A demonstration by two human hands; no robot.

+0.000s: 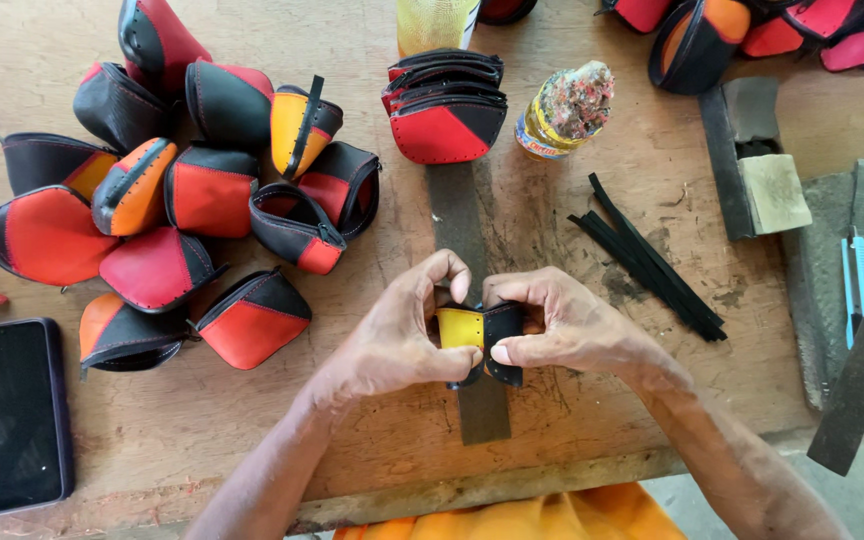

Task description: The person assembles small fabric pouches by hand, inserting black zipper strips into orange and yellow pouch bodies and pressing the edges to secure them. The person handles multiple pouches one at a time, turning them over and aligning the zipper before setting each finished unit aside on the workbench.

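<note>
Both hands: I see them curled narrow, pinching one small pouch between them over the wooden table.
Left hand: closed on the pouch's yellow half, thumb laid across its front.
Right hand: closed on the black half, thumbnail pressed near the seam.
Pouch: soft leather-like panels, stitched; it sits above a dark flat strip near the table's front edge.
Finished pile: rounded red, orange and black pouches, far left.
Black strips: thin, flat, loosely fanned.
Hidden: fingers cover the pouch's back; I can't make out its opening.
Phone: dark slab, bottom left.
</note>
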